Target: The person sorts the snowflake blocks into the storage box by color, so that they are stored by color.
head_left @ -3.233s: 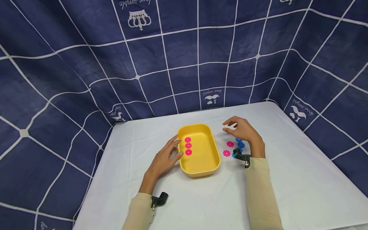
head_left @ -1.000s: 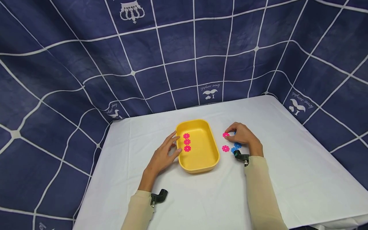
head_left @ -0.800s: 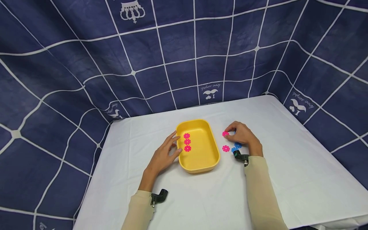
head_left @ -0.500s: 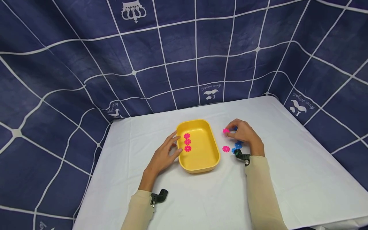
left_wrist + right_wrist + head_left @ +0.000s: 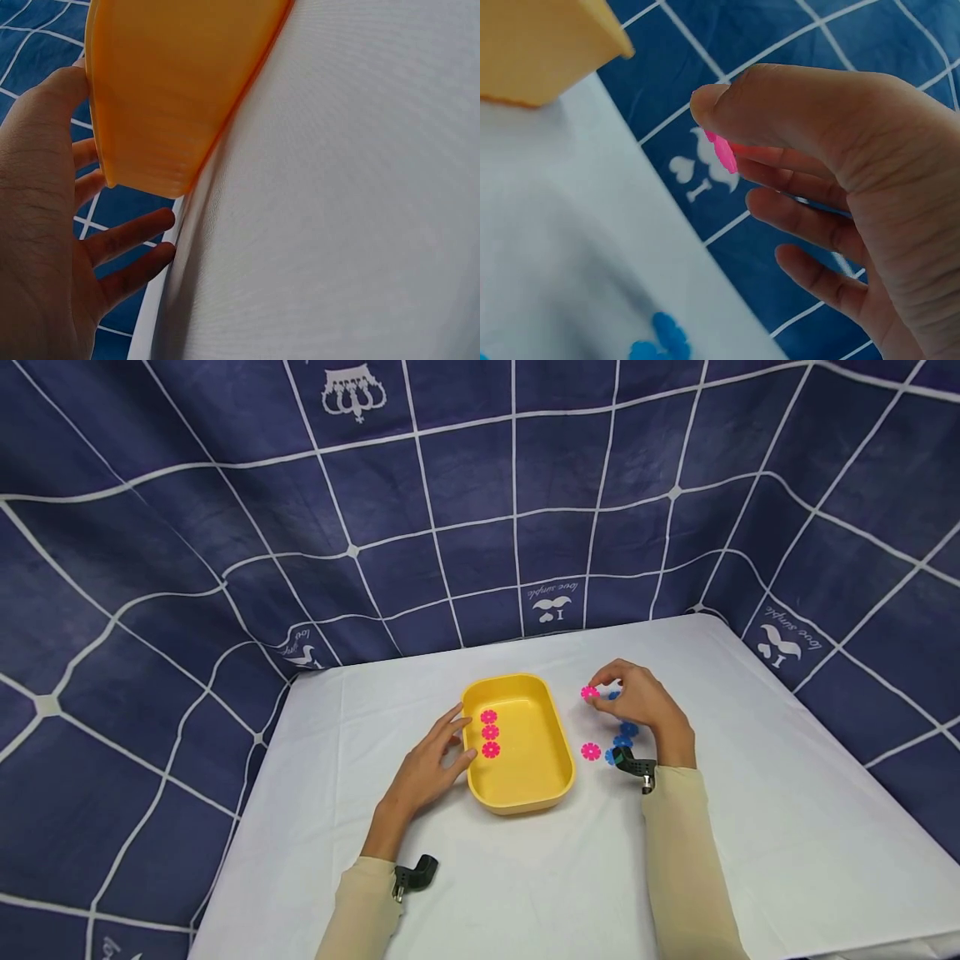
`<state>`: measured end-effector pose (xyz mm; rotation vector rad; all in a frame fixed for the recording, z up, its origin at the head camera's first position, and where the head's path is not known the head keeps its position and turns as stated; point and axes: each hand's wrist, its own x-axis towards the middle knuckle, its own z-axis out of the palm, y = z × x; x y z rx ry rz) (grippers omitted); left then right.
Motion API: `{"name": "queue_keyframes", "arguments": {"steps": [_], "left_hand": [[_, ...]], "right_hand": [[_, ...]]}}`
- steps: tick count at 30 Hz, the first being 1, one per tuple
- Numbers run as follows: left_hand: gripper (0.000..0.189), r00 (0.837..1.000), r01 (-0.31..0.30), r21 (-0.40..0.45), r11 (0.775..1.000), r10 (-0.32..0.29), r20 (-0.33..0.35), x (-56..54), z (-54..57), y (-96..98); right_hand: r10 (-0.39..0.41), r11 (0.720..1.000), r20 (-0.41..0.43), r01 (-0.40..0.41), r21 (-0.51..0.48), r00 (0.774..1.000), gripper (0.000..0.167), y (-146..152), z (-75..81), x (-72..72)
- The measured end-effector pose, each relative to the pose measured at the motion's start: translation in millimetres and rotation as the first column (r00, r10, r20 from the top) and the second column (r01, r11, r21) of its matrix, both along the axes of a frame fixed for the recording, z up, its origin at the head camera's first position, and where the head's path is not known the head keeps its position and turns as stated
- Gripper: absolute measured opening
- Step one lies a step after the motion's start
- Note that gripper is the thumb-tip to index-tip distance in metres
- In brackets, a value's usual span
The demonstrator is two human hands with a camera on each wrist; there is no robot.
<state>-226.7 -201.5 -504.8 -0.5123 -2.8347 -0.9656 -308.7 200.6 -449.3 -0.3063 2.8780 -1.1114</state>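
**Pink flower held right of the tray**

Head: backdrop (image 5: 225,485) reads "love simple". Right hand (image 5: 639,700) pinches a pink flower (image 5: 590,693) right of the tray (image 5: 555,768); blue flowers (image 5: 625,735) nearby.

Left wrist: left hand (image 5: 52,247), fingers relaxed, touches the tray.

Right wrist: thumb and fingers pinch the flower.

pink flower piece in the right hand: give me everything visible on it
The pink flower piece is a small, flat, bright pink disc with a scalloped, petal-like edge, plastic by the look. The right hand pinches it between thumb and fingers, lifted off the white table, right of the yellow tray. In the right wrist view it shows edge-on under the thumb tip, mostly hidden. Only that hand touches it.
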Motion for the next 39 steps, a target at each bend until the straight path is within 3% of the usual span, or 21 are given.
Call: {"name": "queue_keyframes", "arguments": {"steps": [8,18,26,39], "left_hand": [[0.061,1.000,-0.003,0.006,1.000,0.003,0.003,4.2,-3.2,-1.6],[0.062,1.000,-0.007,0.002,1.000,0.007,0.001,5.8,-4.5,-2.8],[0.062,1.000,-0.002,-0.005,1.000,0.002,-0.003,4.8,-3.2,-4.0],[0.061,1.000,-0.017,-0.002,1.000,0.017,0.008,2.9,0.0,-2.1]], "right_hand": [[0.005,1.000,-0.091,-0.003,0.021,0.996,0.041,-7,18.0,10.1],[0.044,0.999,-0.107,-0.044,0.006,0.993,0.038,-16,21.7,11.5],[0.144,0.989,-0.148,-0.146,-0.001,0.978,0.033,-40,24.7,7.2],[0.302,0.953,-0.189,-0.298,0.052,0.934,0.025,-98,32.8,5.5]]}}
